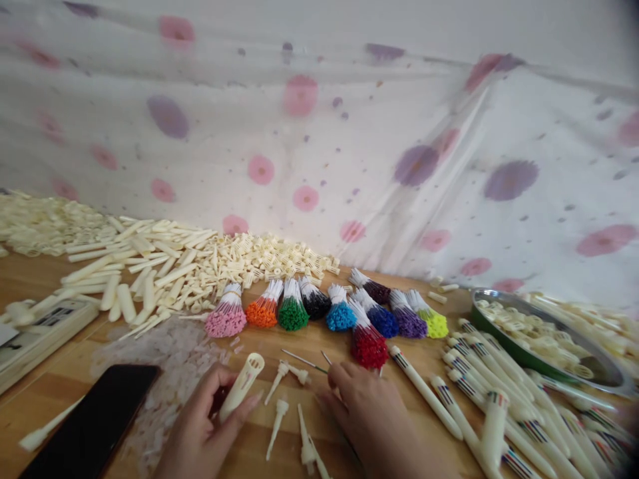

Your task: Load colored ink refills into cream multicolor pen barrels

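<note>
My left hand [202, 426] grips a cream plastic pen barrel [242, 382], its open end tilted up and to the right. My right hand [372, 416] rests knuckles-up on the wooden table [64, 379], its fingers pinching a thin refill [304, 361] that points left. Loose refills with cream ends [279, 382] lie between the two hands. Just beyond them stands a row of refill bundles, from pink [225, 313] to red [368, 340] to yellow [432, 319].
A black phone [94, 426] lies at the front left beside a white power strip [37, 329]. Heaps of cream parts [164, 266] fill the back left. Finished multicolour pens [479, 392] and a green-rimmed metal tray [544, 339] sit right. A flowered sheet [319, 133] hangs behind.
</note>
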Motion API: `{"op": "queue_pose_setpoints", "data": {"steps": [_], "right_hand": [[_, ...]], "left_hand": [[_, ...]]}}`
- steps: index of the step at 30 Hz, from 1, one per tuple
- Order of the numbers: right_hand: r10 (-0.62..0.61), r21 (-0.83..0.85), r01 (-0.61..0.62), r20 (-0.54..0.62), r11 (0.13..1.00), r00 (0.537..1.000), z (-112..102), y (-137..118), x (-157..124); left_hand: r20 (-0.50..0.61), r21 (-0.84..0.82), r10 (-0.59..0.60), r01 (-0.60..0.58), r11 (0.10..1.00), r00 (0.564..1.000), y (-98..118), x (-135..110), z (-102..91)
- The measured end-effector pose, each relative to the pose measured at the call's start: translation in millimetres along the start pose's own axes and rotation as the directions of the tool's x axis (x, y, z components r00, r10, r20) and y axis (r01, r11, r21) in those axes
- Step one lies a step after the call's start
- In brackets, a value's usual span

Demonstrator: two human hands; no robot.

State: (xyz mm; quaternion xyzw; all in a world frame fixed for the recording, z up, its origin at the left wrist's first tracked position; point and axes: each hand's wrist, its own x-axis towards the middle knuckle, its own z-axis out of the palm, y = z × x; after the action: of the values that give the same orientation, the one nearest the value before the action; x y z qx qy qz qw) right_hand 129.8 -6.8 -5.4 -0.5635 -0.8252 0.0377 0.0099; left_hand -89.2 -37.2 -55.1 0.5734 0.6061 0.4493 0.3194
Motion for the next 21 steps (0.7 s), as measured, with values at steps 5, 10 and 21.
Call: {"op": "queue_pose_setpoints", "data": {"steps": [5,10,21], "right_hand": [[0.023,0.152,-0.018,-0.034,0.988,0.999,-19.6,-25.7,59.4],[0.01,0.135,-0.018,0.06,0.991,0.998,-20.7,-57.4,118.6],[-0.118,0.207,0.062,0.27,0.976,0.955,-14.1,-66.7,154.9]], "left_hand": [[-0.032,-0.043,-0.042,0.041,0.998,0.999,0.6,1.1,-2.2],[-0.068,-0.019,-0.011,0.01,1.0,0.998,0.5,2.7,-7.9],[-0.169,-0.175,-0.02,-0.01,0.985,0.985,11.0,-3.2,-0.2]]}}
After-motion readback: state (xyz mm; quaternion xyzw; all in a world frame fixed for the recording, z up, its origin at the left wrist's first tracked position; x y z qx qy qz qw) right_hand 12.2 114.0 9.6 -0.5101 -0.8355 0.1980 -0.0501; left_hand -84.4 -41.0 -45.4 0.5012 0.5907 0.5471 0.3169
